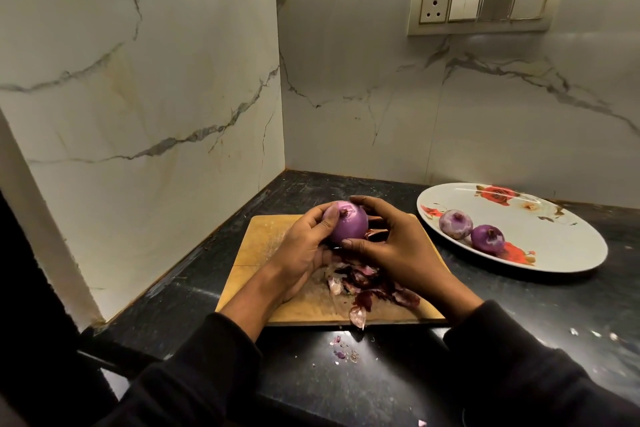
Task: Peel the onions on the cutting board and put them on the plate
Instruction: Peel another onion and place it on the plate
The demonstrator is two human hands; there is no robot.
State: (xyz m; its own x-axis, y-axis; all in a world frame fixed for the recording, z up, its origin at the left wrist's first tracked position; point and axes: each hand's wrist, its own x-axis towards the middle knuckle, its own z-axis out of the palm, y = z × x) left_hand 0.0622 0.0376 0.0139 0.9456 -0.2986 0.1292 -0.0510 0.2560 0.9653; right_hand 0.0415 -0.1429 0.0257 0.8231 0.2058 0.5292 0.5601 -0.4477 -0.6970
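A purple onion (348, 225) is held just above the wooden cutting board (258, 243). My left hand (304, 246) cups it from the left, thumb on its top. My right hand (391, 243) curls round it from the right, fingers over the top and thumb under it. A heap of dark red onion skins (367, 282) lies on the board below my hands. Two peeled onions, one pale (455, 224) and one darker (487, 237), sit on the white flowered plate (554, 239) at the right.
The board lies on a black counter (381, 374) in a corner of marble walls. Small skin scraps (341, 348) are scattered on the counter in front of the board. A switch panel (483, 7) is on the back wall.
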